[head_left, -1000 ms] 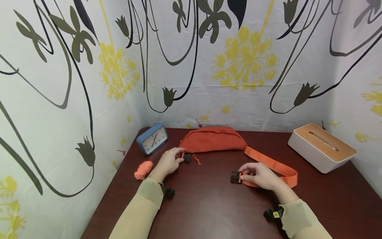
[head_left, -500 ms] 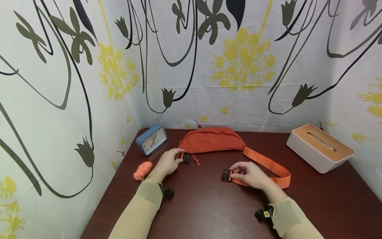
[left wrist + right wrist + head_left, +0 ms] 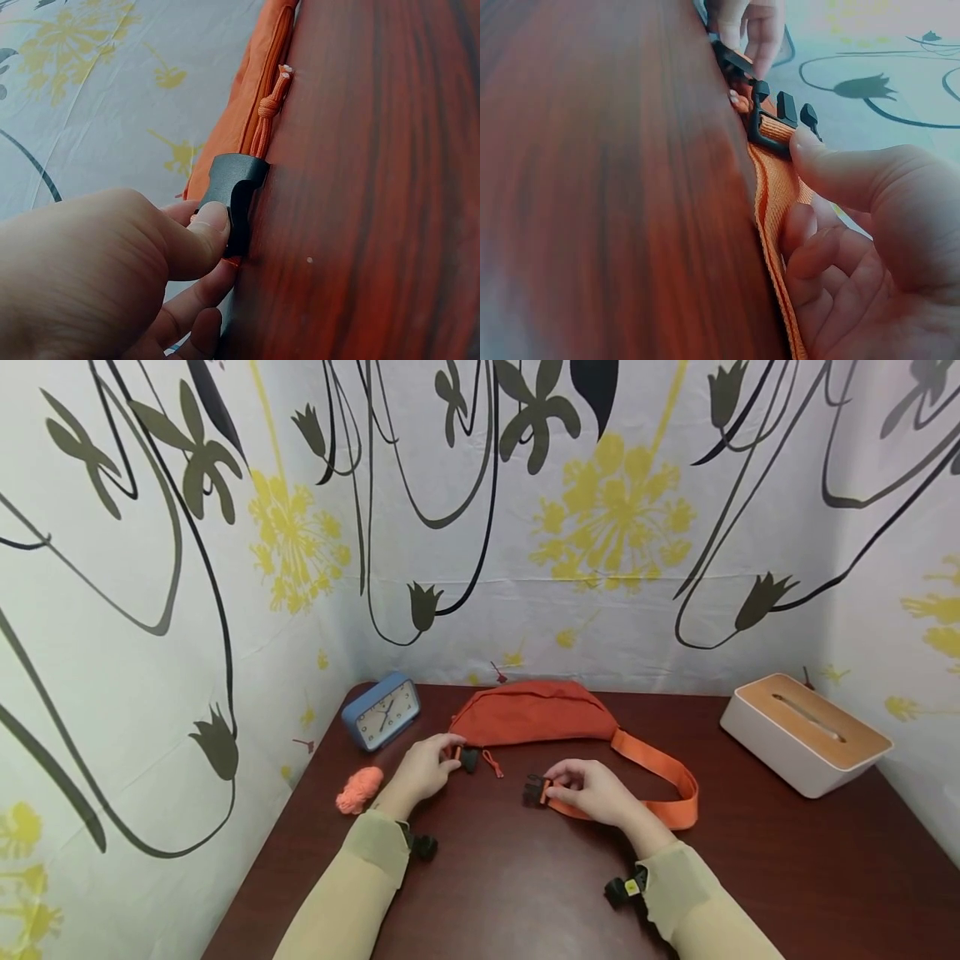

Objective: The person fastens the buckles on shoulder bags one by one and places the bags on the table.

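Observation:
An orange waist bag [image 3: 536,713] lies at the back of the table, its orange strap [image 3: 678,785] looping out to the right and forward. My left hand [image 3: 422,766] pinches the black socket half of the buckle [image 3: 234,184] at the bag's left end, thumb on top. An orange zipper cord [image 3: 271,109] with a knot lies just past it. With thumb and fingers, my right hand [image 3: 596,789] pinches the pronged buckle half [image 3: 772,131] at the strap's end. Its prongs point left towards the socket, with a gap between the two halves.
A blue alarm clock [image 3: 382,710] stands at the back left, with a bundle of orange yarn [image 3: 360,790] in front of it. At the back right is a white tissue box [image 3: 806,735] with a wooden lid. Patterned cloth walls [image 3: 480,552] border the dark wooden table [image 3: 510,877].
My right hand has moved left with the pronged buckle half, drawing the strap's loop along and narrowing the gap to the socket. The left hand has stayed in place.

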Tool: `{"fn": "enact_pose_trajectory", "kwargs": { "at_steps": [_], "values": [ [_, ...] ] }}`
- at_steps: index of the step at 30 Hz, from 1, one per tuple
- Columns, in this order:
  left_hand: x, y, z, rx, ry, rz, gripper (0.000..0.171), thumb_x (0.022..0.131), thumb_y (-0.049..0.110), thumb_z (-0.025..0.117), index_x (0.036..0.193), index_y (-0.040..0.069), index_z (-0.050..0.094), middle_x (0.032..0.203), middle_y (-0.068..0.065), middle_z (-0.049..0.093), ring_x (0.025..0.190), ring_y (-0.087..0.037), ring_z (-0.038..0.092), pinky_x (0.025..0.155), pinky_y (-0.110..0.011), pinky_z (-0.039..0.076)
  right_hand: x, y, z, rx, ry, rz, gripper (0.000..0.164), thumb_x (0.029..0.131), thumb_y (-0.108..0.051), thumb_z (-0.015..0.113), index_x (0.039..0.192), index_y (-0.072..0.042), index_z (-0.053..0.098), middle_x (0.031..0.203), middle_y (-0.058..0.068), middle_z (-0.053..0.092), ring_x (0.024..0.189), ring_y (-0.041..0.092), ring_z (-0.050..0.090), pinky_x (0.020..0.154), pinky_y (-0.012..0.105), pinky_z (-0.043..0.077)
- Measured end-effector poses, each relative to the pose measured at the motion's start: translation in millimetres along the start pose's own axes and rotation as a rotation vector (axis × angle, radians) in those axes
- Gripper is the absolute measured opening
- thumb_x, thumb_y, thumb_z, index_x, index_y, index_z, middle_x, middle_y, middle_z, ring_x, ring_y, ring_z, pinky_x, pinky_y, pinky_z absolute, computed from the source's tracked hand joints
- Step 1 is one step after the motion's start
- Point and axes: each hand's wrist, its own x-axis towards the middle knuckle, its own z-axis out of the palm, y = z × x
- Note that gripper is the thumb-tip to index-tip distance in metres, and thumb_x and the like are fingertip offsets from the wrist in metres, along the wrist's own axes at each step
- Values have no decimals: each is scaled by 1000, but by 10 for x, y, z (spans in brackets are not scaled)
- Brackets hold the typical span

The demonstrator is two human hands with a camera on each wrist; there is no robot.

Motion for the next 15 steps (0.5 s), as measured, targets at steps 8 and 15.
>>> {"fn": "enact_pose_trajectory", "kwargs": {
  "at_steps": [8,15],
  "values": [
    [-11,9,-11,-7,0,-7,38,107,20,75,144,29,70,109,3,71,87,-13,62,82,-38,53,150,-58,142,22,12,-16,18,99,-27,84,116,-22,81,98,-1,76,75,16,59,66,26,48],
    [-10,-5,-3,-7,-3,-5,39,107,20,74,145,29,70,111,3,71,87,-13,62,81,-38,53,239,-129,242,34,23,-5,17,99,-25,84,116,-21,82,98,-2,76,76,16,60,67,27,49]
  ]
}}
